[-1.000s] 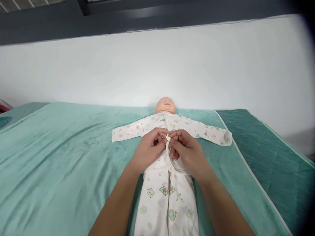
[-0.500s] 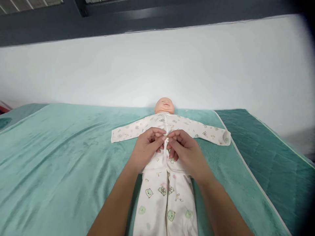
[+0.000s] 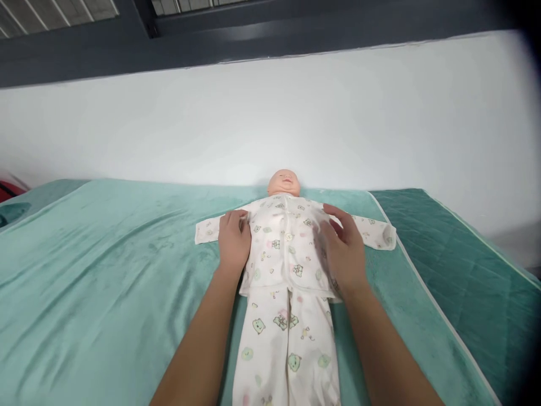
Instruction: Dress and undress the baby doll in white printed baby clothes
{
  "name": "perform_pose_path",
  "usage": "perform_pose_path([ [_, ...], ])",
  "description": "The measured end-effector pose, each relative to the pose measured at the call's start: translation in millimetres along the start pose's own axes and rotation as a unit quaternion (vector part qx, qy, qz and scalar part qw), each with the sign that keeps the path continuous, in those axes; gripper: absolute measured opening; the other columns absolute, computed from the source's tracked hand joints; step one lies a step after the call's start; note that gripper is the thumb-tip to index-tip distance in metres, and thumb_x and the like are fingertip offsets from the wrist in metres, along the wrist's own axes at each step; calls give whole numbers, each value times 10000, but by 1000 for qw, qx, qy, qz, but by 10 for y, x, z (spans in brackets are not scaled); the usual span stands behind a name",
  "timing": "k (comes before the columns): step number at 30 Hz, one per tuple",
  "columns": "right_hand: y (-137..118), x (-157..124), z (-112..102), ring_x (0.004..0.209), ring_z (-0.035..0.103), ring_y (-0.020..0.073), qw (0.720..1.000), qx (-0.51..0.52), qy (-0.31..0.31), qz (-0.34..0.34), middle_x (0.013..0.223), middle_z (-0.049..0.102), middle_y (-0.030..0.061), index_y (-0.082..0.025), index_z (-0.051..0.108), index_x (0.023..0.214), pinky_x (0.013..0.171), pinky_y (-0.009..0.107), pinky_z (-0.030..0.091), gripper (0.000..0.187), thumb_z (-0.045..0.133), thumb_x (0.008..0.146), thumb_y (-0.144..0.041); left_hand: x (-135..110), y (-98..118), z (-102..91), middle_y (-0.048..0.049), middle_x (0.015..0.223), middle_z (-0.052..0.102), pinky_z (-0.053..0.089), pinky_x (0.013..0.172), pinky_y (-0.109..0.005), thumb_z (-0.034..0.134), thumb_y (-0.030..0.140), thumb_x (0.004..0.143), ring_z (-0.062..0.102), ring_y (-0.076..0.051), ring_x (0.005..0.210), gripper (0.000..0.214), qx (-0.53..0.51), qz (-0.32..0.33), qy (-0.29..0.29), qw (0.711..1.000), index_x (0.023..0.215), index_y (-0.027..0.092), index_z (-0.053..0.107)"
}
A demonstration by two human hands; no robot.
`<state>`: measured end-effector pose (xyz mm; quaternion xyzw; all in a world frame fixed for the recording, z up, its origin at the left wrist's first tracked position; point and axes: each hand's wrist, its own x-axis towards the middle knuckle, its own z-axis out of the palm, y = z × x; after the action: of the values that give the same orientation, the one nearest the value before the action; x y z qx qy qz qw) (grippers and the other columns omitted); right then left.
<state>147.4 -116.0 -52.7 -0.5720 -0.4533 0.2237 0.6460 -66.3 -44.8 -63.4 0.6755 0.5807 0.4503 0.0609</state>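
Note:
A baby doll point(image 3: 284, 182) lies on its back with its arms spread. It wears a white printed shirt point(image 3: 270, 256) with a button point(image 3: 288, 237) fastened at the chest, and matching trousers point(image 3: 264, 349). My left hand point(image 3: 235, 237) rests along the shirt's left edge under the sleeve, fingers bent, a small gap showing between thumb and forefinger. On the other side my right hand point(image 3: 345, 248) is over the shirt's right edge, thumb and fingers apart; its thumb is blurred by motion. Neither hand visibly grips the cloth.
A light green blanket point(image 3: 105, 282) lies under the doll, wrinkled on the left. At the right is a darker green quilted cover point(image 3: 460, 270). A white wall point(image 3: 211, 124) rises behind the doll's head, below a dark window frame point(image 3: 270, 34). Something red point(image 3: 10, 189) shows at the far left.
Both hands have left the button at the chest and moved apart to the shirt's two sides. The shirt front now lies flat and in full view, and the fingers have loosened.

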Motion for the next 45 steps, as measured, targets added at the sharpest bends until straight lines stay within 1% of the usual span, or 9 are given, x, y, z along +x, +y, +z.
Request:
perform_pose_path([
  [4, 263, 84, 73, 1448, 299, 254, 989, -136, -56, -23, 1491, 466, 71, -237, 604, 1284, 1196, 499, 228, 444, 415, 960, -474, -27, -81, 53, -91, 1283, 611, 427, 1016, -486, 434, 52, 805, 489, -290, 1229, 451, 107, -7, -17, 994, 1172, 221, 636],
  [8, 444, 103, -26, 1495, 188, 272, 950, -309, -52, 3, 1585, 331, 43, -256, 495, 1424, 1190, 610, 92, 525, 269, 996, -460, -144, -99, -48, -95, 1454, 511, 397, 1050, -551, 448, 94, 825, 392, -309, 1370, 507, 172, -29, -39, 984, 1293, 241, 578],
  [12, 598, 119, -517, 1499, 175, 291, 881, -463, -87, -36, 1622, 237, 55, -251, 360, 1521, 1182, 604, 129, 576, 262, 1003, -483, -210, -321, -299, -96, 1520, 448, 366, 1082, -565, 450, 142, 841, 362, -306, 1410, 549, 216, -41, -71, 973, 1376, 248, 509],
  [15, 707, 114, -1014, 1491, 204, 308, 838, -537, -99, 19, 1614, 257, 81, -212, 311, 1547, 1183, 567, 175, 625, 283, 990, -495, -208, -558, -487, -105, 1475, 503, 368, 1085, -552, 448, 179, 854, 431, -312, 1362, 524, 212, -115, -67, 968, 1370, 237, 514],
  [20, 767, -8, -1463, 1482, 250, 280, 807, -581, -93, 51, 1598, 300, 88, -206, 389, 1508, 1185, 511, 217, 623, 240, 993, -522, -150, -748, -559, -128, 1475, 506, 343, 1102, -535, 355, 206, 920, 439, -316, 1363, 517, 251, -118, -82, 957, 1421, 185, 479],
  [27, 719, -75, -1420, 1474, 270, 280, 803, -587, -86, 49, 1591, 316, 90, -197, 401, 1501, 1181, 500, 223, 619, 237, 990, -505, -8, -815, -753, -103, 1413, 576, 365, 1077, -425, 355, 66, 868, 506, -254, 1310, 571, 263, -70, -126, 954, 1389, 208, 539],
  [33, 683, -74, -1403, 1460, 292, 283, 805, -586, -80, 45, 1577, 340, 108, -194, 426, 1487, 1169, 494, 235, 604, 243, 987, -480, -44, -813, -864, -103, 1465, 524, 305, 1107, -440, 314, 73, 895, 441, -252, 1358, 562, 284, -47, -98, 952, 1403, 196, 522],
  [42, 679, -78, -1380, 1454, 296, 289, 806, -586, -74, 40, 1573, 345, 116, -188, 422, 1486, 1159, 511, 241, 599, 232, 987, -459, -95, -848, -844, -102, 1483, 499, 379, 1073, -436, 412, 65, 810, 434, -286, 1355, 528, 286, -62, -97, 951, 1288, 161, 616],
  [45, 682, -63, -1390, 1459, 283, 288, 804, -588, -83, 44, 1580, 326, 125, -175, 410, 1494, 1159, 506, 241, 609, 219, 990, -459, -227, -797, -878, -105, 1476, 490, 382, 1092, -407, 398, 83, 822, 430, -279, 1349, 525, 264, -54, -62, 961, 1307, 152, 589],
])
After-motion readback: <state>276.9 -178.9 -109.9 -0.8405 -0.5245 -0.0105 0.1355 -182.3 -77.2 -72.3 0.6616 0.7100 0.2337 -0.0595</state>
